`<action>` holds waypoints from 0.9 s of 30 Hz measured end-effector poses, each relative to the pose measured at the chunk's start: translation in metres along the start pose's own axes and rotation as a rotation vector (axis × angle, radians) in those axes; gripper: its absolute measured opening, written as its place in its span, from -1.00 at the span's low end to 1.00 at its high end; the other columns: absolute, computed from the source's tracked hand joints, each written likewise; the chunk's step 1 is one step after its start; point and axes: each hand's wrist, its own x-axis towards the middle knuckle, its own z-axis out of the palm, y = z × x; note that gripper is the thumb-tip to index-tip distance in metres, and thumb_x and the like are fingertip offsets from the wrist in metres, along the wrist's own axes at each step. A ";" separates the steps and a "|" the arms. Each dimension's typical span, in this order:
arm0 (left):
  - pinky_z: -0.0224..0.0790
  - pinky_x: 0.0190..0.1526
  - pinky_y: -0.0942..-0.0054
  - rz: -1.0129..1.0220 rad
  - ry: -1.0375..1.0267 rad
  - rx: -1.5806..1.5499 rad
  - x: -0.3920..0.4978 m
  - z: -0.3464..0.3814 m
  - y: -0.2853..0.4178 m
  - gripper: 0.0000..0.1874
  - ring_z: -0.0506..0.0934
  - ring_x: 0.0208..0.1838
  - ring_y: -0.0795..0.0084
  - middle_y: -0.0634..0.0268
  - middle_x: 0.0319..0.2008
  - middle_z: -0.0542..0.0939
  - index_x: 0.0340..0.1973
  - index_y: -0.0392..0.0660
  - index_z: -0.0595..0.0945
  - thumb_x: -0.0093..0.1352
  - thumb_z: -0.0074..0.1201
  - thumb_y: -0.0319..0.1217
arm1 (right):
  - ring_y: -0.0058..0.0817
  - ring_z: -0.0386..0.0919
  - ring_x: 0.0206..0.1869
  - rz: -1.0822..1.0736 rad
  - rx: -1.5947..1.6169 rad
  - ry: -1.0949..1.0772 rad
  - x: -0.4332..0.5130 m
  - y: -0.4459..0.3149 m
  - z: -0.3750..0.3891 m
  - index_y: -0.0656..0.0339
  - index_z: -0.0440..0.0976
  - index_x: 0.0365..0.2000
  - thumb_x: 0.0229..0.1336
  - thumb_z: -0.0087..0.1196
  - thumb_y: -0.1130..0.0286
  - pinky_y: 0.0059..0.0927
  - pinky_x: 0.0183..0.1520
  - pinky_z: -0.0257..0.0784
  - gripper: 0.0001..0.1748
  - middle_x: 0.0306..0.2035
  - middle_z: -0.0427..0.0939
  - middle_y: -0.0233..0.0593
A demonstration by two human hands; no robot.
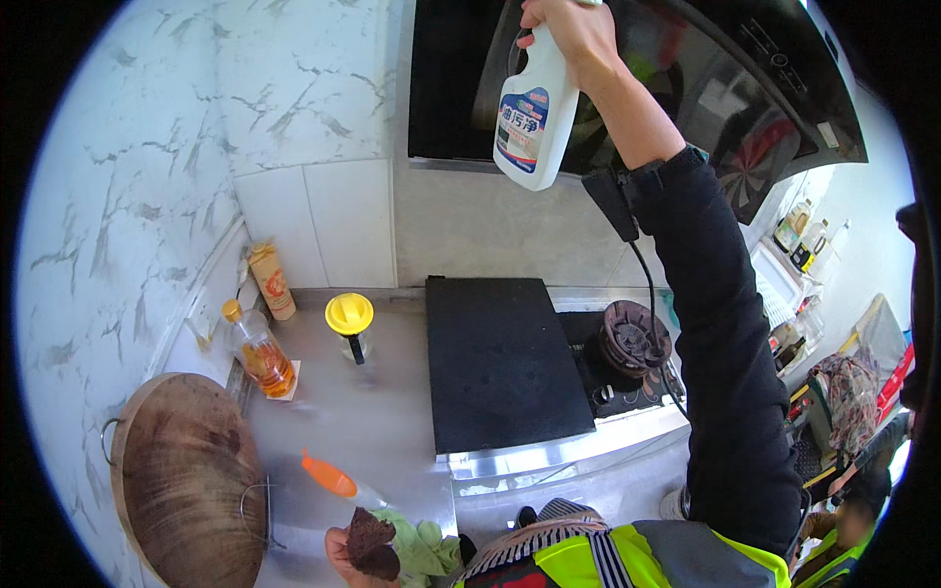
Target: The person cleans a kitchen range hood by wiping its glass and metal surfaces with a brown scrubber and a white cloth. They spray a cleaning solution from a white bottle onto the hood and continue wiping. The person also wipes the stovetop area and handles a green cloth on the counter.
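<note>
My right hand (570,29) is raised to the top edge of the view, gripping a white spray bottle (535,117) by its neck. The bottle's top is cut off by the frame, and its label bears writing. Behind it is the glossy black range hood (691,110). Low in the view, my left hand (340,557) holds a dark brown scouring sponge (371,544). A light green cloth (426,547) lies against the sponge on its right; whether the hand grips it too I cannot tell. Just above stands a bottle with an orange cap (331,474).
A black board (507,367) covers part of the stove beside a burner (634,338). On the steel counter (367,419) stand a yellow-lidded jug (349,316), an oil bottle (265,360) and a carton-like container (272,279). A round wooden chopping board (191,478) leans left. Another person (845,529) is lower right.
</note>
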 end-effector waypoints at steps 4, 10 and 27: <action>0.34 -0.22 0.43 0.025 0.000 0.020 0.003 0.001 0.000 -0.87 0.45 -0.30 0.42 0.31 -0.35 0.45 -0.30 -0.12 0.38 0.38 -0.05 -0.36 | -0.35 0.49 -0.64 0.031 -0.074 -0.002 0.002 0.002 -0.002 0.40 0.43 -0.60 -0.26 0.04 0.58 -0.34 -0.55 0.37 -0.92 -0.64 0.47 -0.15; 0.34 -0.21 0.43 0.046 0.135 -0.013 0.002 0.003 0.000 -0.85 0.44 -0.28 0.44 0.31 -0.34 0.43 -0.29 -0.13 0.38 0.37 0.00 -0.37 | -0.32 0.49 -0.64 0.052 -0.032 -0.046 -0.005 0.009 -0.004 0.41 0.44 -0.58 -0.27 0.05 0.58 -0.34 -0.54 0.37 -0.89 -0.65 0.47 -0.14; 0.36 -0.20 0.42 0.034 -0.040 -0.004 0.000 0.005 0.001 -0.87 0.44 -0.29 0.46 0.32 -0.36 0.43 -0.28 -0.12 0.37 0.39 -0.03 -0.37 | -0.39 0.51 -0.61 0.189 -0.147 -0.040 -0.034 0.041 -0.008 0.37 0.46 -0.56 -0.25 0.08 0.56 -0.36 -0.52 0.39 -0.89 -0.62 0.49 -0.16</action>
